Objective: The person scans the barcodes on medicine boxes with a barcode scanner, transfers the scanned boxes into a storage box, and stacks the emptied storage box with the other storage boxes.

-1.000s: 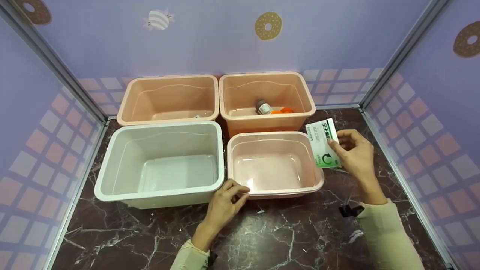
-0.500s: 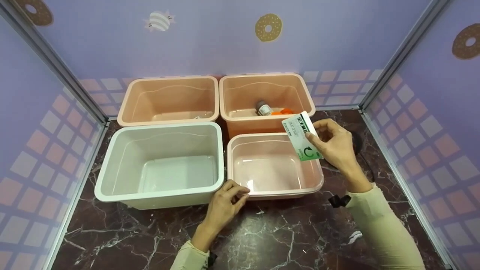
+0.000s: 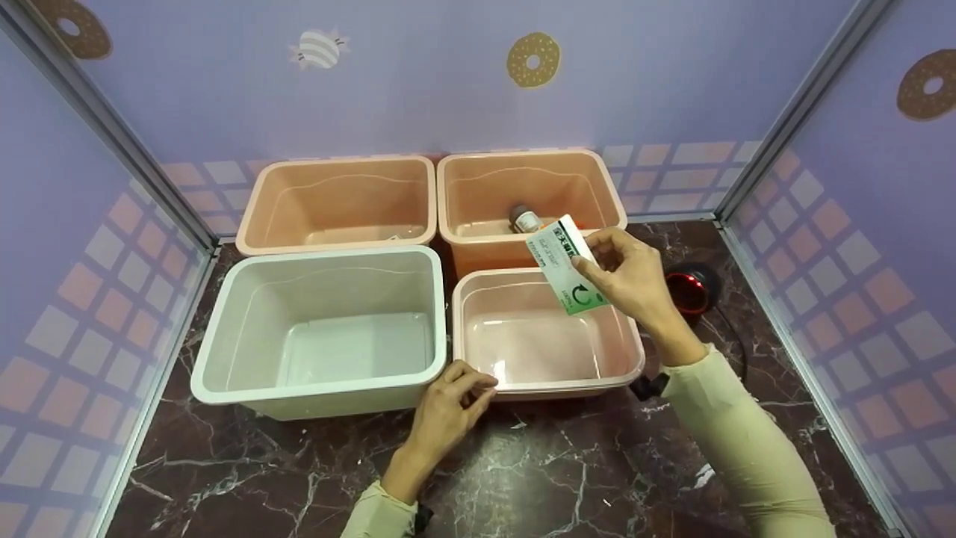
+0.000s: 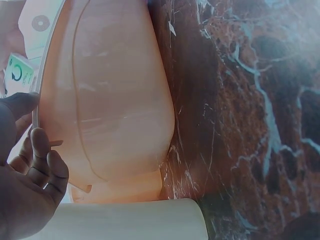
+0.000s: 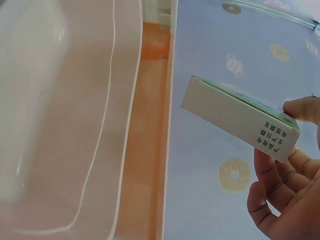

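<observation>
My right hand (image 3: 626, 273) pinches a white and green medicine box (image 3: 564, 263) between thumb and fingers. It holds the box tilted above the back right part of the low pink bin (image 3: 553, 385). In the right wrist view, the box's narrow white side (image 5: 235, 117) with printed text shows. My left hand (image 3: 448, 407) is at the pink bin's front left corner, thumb and fingertips pinching its rim. The left wrist view shows this hand (image 4: 30, 165) against the bin's outer wall (image 4: 120, 90).
Left of the pink bin stands a pale green bin (image 3: 321, 396). Behind are two orange bins; the right one (image 3: 485, 239) contains a brown bottle (image 3: 525, 219) and something orange. A black round device (image 3: 691, 291) with red light and cable lies on the right. Patterned walls (image 3: 418, 90) surround the marble surface.
My right hand has carried the medicine box leftward from the bin's right edge to above it. The black device has come into view behind the arm, its red light showing. My left hand stays put.
</observation>
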Action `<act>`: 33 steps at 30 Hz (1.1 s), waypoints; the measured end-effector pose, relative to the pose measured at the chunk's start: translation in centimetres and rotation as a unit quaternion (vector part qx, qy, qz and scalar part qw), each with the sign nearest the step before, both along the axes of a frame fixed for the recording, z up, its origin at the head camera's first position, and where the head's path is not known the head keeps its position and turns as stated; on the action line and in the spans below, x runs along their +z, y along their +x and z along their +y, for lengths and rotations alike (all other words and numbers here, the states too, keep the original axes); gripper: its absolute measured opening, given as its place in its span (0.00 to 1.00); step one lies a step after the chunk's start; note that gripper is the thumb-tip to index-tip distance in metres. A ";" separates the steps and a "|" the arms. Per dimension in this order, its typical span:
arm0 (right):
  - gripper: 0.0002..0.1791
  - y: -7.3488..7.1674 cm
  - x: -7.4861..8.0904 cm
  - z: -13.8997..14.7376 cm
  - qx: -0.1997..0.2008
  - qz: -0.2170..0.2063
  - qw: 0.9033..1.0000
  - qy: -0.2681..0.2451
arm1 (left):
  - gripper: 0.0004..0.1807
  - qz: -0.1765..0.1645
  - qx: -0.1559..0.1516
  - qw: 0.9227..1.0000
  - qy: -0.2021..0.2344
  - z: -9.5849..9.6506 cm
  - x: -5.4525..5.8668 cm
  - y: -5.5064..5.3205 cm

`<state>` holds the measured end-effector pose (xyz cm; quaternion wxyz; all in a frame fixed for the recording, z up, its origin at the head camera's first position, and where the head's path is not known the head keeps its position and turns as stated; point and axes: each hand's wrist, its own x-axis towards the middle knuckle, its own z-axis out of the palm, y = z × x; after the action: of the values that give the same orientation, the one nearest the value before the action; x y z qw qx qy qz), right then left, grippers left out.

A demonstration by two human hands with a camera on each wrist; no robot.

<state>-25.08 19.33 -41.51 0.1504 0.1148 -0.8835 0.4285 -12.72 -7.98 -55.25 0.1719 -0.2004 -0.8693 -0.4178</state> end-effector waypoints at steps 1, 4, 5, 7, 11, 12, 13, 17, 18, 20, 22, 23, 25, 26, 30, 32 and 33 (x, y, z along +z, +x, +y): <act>0.13 -0.2 0.0 -0.3 0.004 0.000 1.000 -0.001 | 0.05 -0.001 0.000 1.000 0.000 0.0 0.0 0.0; 0.13 -0.5 0.1 -1.0 0.015 -0.001 1.000 -0.002 | 0.05 -0.001 0.002 1.000 -0.001 0.0 -0.1 0.0; 0.13 -0.7 0.1 -1.3 0.018 -0.002 1.000 -0.001 | 0.05 0.000 0.001 1.000 -0.001 0.0 -0.1 0.0; 0.13 -1.0 0.2 -1.7 0.022 -0.002 1.000 0.004 | 0.05 0.001 0.001 1.000 -0.002 -0.1 -0.1 -0.1; 0.14 -1.5 0.3 -2.6 0.027 -0.003 1.000 0.013 | 0.05 -0.006 0.000 1.000 -0.001 -0.1 -0.1 0.0; 0.14 -1.6 0.3 -2.9 0.027 -0.002 1.000 0.014 | 0.05 -0.007 -0.001 1.000 0.000 -0.1 0.0 0.0; 0.14 -1.8 0.3 -3.1 0.029 -0.002 0.999 0.013 | 0.05 -0.008 -0.001 1.000 0.001 -0.1 0.0 0.0; 0.15 -2.3 0.5 -3.9 0.038 -0.008 0.999 0.012 | 0.06 -0.006 -0.001 1.000 0.003 0.0 0.0 0.0; 0.15 -2.5 0.5 -4.1 0.040 -0.009 0.999 0.014 | 0.06 -0.004 -0.001 1.000 0.004 0.0 0.0 0.0; 0.15 -2.7 0.6 -4.5 0.042 -0.011 0.999 0.021 | 0.06 0.000 -0.002 1.000 0.004 0.0 -0.1 0.0; 0.15 -3.0 0.8 -5.0 0.041 -0.010 0.999 0.030 | 0.06 0.003 -0.005 1.000 0.007 0.0 -0.2 -0.1; 0.15 -3.1 0.8 -5.2 0.040 -0.009 0.999 0.032 | 0.06 0.005 -0.006 1.000 0.008 0.0 -0.2 -0.1; 0.16 -3.4 0.9 -5.6 0.039 -0.009 0.999 0.036 | 0.06 0.006 -0.006 1.000 0.009 0.0 -0.2 -0.1; 0.16 -3.5 0.9 -5.8 0.039 -0.009 0.999 0.036 | 0.06 0.005 -0.006 1.000 0.010 0.0 -0.2 -0.1; 0.16 -4.0 0.8 -6.7 0.041 -0.006 0.999 0.030 | 0.06 0.003 -0.005 1.000 0.011 0.0 -0.2 -0.1; 0.15 -4.3 0.7 -7.1 0.043 -0.003 0.999 0.025 | 0.06 0.003 -0.006 1.000 0.011 0.0 -0.2 -0.1; 0.15 -4.5 0.6 -7.4 0.046 0.000 0.999 0.022 | 0.06 0.003 -0.006 1.000 0.011 0.0 -0.2 -0.1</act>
<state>-29.55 11.97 -40.89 0.1275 0.1586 -0.8866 0.4154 -12.82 -8.01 -55.46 0.1738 -0.2051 -0.8630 -0.4278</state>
